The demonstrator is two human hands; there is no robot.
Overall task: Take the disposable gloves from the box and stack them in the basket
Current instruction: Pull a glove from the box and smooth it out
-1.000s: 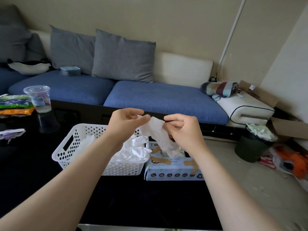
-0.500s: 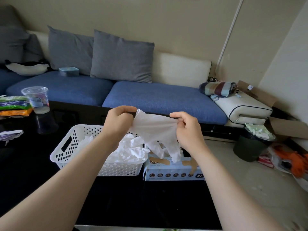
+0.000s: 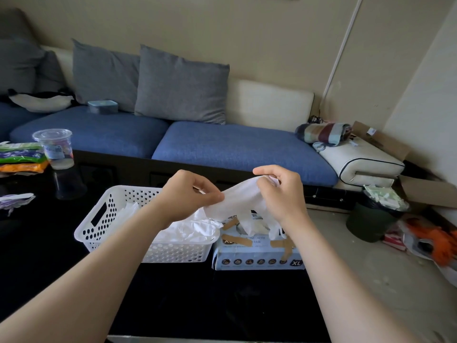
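The left hand and the right hand are raised side by side, each with its fingers curled and pinching an end of one white disposable glove. The left hand nips the lower end between thumb and fingertips. The right hand holds the other end a little higher, so the glove stretches between them on a slant. The glove's loose fingers hang down below the right hand, toward the box. The glove is in the air, touching neither container, roughly over the place where basket and box meet.

Under the left hand sits the white perforated basket, with a crumpled heap of gloves already lying in it. Just beside it, to the right and under the right hand, stands the pale blue glove box, patched with strips of tan tape and marked XL on its front. A tuft of white glove sticks up out of the opening in its top. Whether basket and box touch cannot be told.

Both rest on a glossy black worktop. Far to the left on it are a clear plastic cup and some coloured packets. Beyond the worktop is a blue sofa with grey cushions, and a dark bin stands on the floor to the right.
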